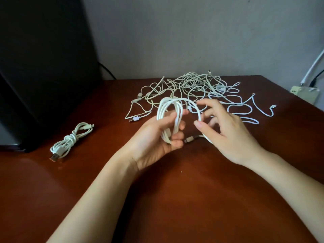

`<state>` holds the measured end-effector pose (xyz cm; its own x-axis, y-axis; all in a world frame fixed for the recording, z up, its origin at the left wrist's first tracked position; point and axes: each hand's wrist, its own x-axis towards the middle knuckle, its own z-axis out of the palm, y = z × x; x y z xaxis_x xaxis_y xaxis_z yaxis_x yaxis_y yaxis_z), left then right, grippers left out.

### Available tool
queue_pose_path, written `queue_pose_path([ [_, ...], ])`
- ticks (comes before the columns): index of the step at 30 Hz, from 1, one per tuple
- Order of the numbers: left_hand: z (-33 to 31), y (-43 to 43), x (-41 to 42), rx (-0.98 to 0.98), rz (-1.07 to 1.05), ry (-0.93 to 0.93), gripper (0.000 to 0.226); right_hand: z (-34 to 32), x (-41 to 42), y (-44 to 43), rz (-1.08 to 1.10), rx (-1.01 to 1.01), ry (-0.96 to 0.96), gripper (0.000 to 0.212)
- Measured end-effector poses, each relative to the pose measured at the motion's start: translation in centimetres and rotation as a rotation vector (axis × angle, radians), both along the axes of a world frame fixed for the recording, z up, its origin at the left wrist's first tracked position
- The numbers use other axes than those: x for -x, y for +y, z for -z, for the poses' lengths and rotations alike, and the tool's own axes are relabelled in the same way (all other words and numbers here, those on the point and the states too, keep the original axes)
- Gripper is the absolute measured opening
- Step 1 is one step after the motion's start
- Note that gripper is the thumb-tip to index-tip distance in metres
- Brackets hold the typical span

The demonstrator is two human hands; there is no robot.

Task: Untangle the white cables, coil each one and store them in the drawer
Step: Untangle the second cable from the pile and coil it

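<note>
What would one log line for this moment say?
step: coiling | left hand: grips looped cable | right hand: pinches its loose tail | table: one bundled cable, tangled pile behind | drawer: not in view

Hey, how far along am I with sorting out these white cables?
Done: one coiled cable lies on the table at the left. In hand: the left hand holds a half-wound cable while the right hand pinches its trailing strand. Left: the tangled pile behind the hands needs separating and coiling, and nothing is stored; no drawer is in view.
</note>
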<state>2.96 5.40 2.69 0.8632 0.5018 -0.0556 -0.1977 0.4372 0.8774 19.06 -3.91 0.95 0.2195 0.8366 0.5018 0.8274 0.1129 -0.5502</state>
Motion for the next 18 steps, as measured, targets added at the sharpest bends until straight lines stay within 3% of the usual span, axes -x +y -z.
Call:
queue_pose_path([
  [11, -0.5, 0.9, 0.5, 0.137, -0.169, -0.115, 0.046, -0.3, 1.2, -0.4, -0.262, 0.115, 0.166, 0.021],
  [18, -0.5, 1.1, 0.6, 0.163, -0.208, -0.133, 0.052, -0.1, 2.4, -0.7, -0.294, 0.096, -0.002, 0.039],
])
